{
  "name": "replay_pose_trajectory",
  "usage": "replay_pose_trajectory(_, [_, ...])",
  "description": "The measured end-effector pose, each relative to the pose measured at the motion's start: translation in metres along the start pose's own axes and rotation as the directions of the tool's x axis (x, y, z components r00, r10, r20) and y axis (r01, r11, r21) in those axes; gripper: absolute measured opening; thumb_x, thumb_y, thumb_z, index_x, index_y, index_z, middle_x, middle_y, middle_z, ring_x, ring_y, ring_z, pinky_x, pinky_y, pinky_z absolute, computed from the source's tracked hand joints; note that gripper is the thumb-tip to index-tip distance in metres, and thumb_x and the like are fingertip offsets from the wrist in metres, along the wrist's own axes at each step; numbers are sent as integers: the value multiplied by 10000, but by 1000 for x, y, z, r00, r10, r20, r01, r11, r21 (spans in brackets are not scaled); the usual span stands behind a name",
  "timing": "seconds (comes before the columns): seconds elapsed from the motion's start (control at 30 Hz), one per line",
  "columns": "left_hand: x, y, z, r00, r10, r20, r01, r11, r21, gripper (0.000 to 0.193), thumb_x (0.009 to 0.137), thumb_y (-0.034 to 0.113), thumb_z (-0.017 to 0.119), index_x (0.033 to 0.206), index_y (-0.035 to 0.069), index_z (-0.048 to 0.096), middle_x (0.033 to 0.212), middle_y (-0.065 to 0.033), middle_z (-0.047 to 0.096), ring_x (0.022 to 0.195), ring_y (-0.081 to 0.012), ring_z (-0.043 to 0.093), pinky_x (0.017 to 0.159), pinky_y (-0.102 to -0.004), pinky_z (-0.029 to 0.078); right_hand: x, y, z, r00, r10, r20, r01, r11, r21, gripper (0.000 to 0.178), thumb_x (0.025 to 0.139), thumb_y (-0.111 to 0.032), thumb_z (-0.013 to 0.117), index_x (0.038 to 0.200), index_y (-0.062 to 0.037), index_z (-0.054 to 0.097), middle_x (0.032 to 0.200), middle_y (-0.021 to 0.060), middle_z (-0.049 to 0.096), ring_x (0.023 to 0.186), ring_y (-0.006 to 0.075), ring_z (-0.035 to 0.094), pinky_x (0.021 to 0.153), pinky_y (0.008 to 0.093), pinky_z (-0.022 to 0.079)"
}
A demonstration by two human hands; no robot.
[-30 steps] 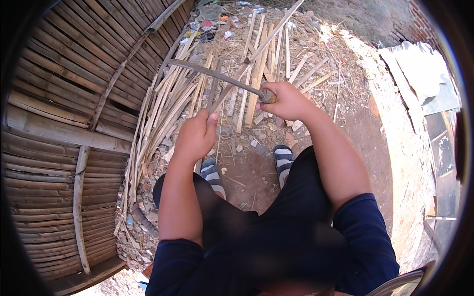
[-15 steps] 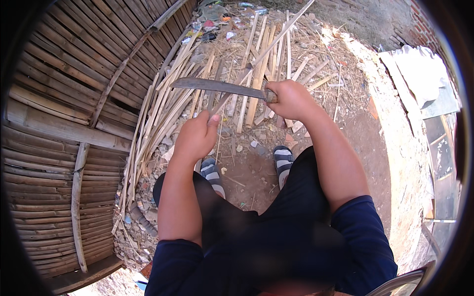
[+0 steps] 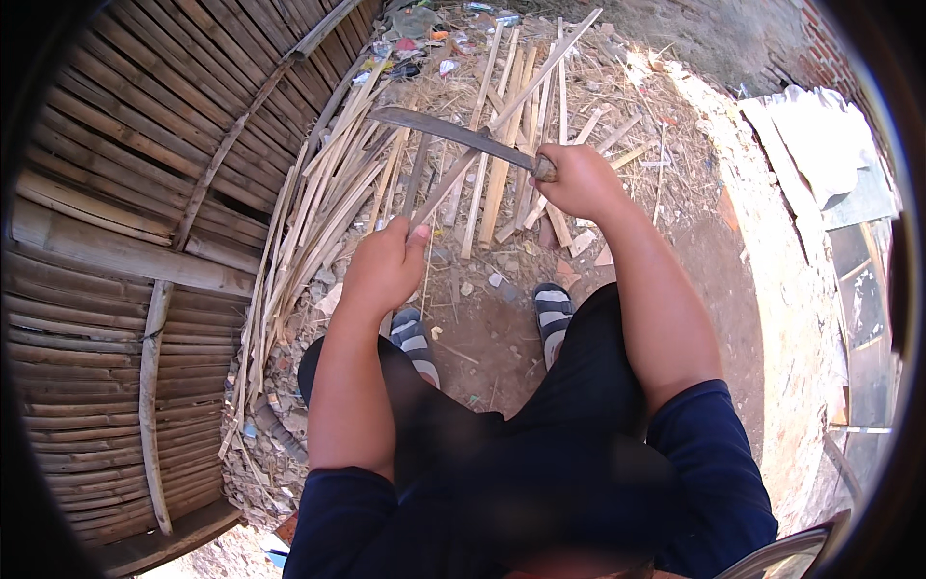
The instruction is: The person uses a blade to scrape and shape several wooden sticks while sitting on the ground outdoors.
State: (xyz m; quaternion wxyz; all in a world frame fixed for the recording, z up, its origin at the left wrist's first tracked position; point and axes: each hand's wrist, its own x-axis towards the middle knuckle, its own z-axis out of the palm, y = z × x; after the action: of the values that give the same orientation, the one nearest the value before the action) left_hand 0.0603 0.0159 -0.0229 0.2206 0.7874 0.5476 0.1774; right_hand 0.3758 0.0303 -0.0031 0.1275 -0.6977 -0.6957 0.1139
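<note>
A machete point(image 3: 453, 134) with a long dark blade is in my right hand point(image 3: 581, 181), whose fingers wrap round its handle. The blade points left and crosses over a bamboo strip point(image 3: 447, 186); whether it touches the strip I cannot tell. My left hand point(image 3: 384, 259) grips the strip's near end, thumb along the top. From there the strip slants up and away to the right, over other pale strips point(image 3: 500, 174) lying on the ground. Both forearms reach forward, and the fingers' undersides are hidden.
To the left stands a slatted bamboo wall point(image 3: 116, 318), with a heap of long split strips point(image 3: 323, 193) along its foot. Litter point(image 3: 405, 63) lies at the far end. At the right are a white sheet point(image 3: 815, 140) and leaning panels point(image 3: 858, 289). My sandalled feet point(image 3: 552, 318) rest on bare soil.
My right hand has shifted slightly right, and the machete blade has moved farther up along the strip, its tip now tilted upward. The left hand stays in place.
</note>
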Motion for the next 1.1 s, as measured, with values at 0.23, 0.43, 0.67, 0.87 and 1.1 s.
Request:
replay_pose_trajectory(0.23, [0,-1,1,998,-57,32,61,984,-167,337,1057,314,656,971,-6,594,747,-161,647,695,-284,649,671,-422,489,-4,-12,-7,999,-40,-11,39,999,-26,272,883,-273,756,1102,-115,728,993,181,755,979,396,729,847,521,579])
replay_pose_trajectory(0.43, [3,-8,14,999,-35,-40,18,934,-357,395,1041,368,678,1134,-16,662,766,-156,674,683,-258,635,674,-405,499,-3,-10,-5,996,-26,-85,30,998,49,272,886,-286,769,1086,-108,722,943,190,750,946,406,728,830,524,576])
replay_pose_trajectory(0.67, [9,-14,24,994,-108,9,95,831,-548,371,1098,358,604,1104,-8,664,755,-34,601,699,-127,516,652,-334,455,-3,-9,-7,995,-31,-97,41,994,99,310,888,-323,788,1090,-98,719,905,190,747,934,413,730,813,523,575])
replay_pose_trajectory(0.87, [9,-10,25,988,-143,53,147,794,-590,313,1105,320,594,1084,19,678,744,5,574,671,-90,489,616,-296,417,-6,-11,-8,998,6,-65,1,994,107,349,880,-348,807,1113,-101,725,911,202,747,930,415,732,810,522,575])
replay_pose_trajectory(1.1, [5,5,10,945,-169,280,326,534,-780,275,1116,332,575,1148,76,668,764,53,523,618,-51,415,571,-228,348,-13,-23,-11,991,-105,-86,115,986,122,381,884,-354,812,1153,-98,727,917,209,747,924,420,730,804,523,572])
